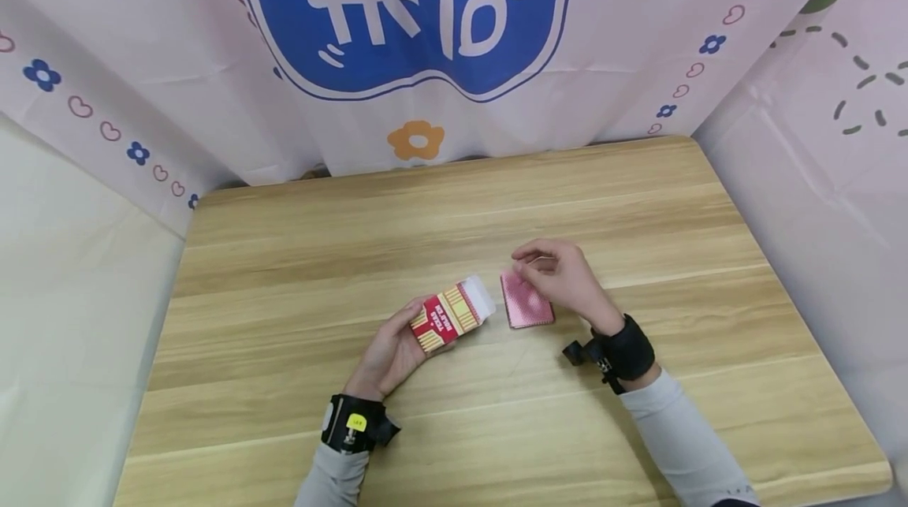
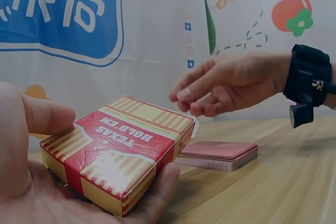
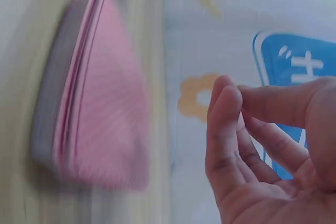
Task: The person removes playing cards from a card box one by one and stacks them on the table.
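My left hand (image 1: 394, 352) grips a red and yellow playing-card box (image 1: 444, 318) marked TEXAS HOLD'EM. The thumb lies along one side and fingers along the other. At the box's far end a white flap (image 1: 479, 298) stands out; whether cards are inside is hidden. On the table, just right of the box, lies a stacked deck of cards (image 1: 526, 303) with pink patterned backs, its top cards slightly offset. Over the deck hovers my right hand (image 1: 567, 277), fingers loosely bent and thumb near the fingertips. Nothing shows between them in the right wrist view (image 3: 273, 140).
The wood-grain table (image 1: 284, 270) has a back edge against a white printed curtain (image 1: 177, 18) with a blue sign. More pale cloth (image 1: 816, 176) hangs along the right side. Both wrists carry black straps with small cameras.
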### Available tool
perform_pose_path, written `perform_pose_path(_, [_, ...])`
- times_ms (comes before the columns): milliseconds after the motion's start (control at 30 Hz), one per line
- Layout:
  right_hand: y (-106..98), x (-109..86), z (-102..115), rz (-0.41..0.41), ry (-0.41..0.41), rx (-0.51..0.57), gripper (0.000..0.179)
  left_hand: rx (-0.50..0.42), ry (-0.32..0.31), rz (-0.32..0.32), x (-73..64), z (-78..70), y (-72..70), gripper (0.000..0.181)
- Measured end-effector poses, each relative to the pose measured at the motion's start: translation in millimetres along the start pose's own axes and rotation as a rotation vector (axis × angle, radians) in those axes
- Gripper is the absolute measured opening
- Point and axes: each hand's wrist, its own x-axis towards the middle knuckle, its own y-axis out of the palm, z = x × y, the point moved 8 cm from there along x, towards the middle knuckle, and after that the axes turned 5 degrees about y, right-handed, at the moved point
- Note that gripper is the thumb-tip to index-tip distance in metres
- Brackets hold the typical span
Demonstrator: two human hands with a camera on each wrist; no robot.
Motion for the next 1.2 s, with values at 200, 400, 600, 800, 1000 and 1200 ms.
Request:
perform_pose_path(200, [27.5,-7.7,16.3,0.092,-0.032,0.081,0.019,0.008,0.009,0.004,1.2,-0.8,0.5,0.059])
perform_pose_path(400, [46.1,-13.4,19.0,0.135,0.010,0.093,0.017,0.036,0.016,0.027,2.8,-1.9,1.7,0.060])
perform_pose_path(600, [54.6,-14.2,16.0,0.130,-0.027,0.018,0.017,0.033,0.008,0.005,1.4,-1.5,0.3,0.060])
perform_pose_path(800, [63.0,-13.2,14.7,0.150,-0.056,-0.012,0.018,0.036,0.004,0.021,0.2,-0.6,0.1,0.054])
perform_pose_path(1000, [67.2,-14.8,14.5,0.159,-0.063,-0.036,0.016,0.055,0.015,0.068,-1.4,-1.5,4.1,0.041])
perform_pose_path(1200, [70.4,-15.2,12.0,0.188,-0.054,-0.034,0.012,0.072,0.022,0.091,-2.4,-2.4,7.3,0.035])
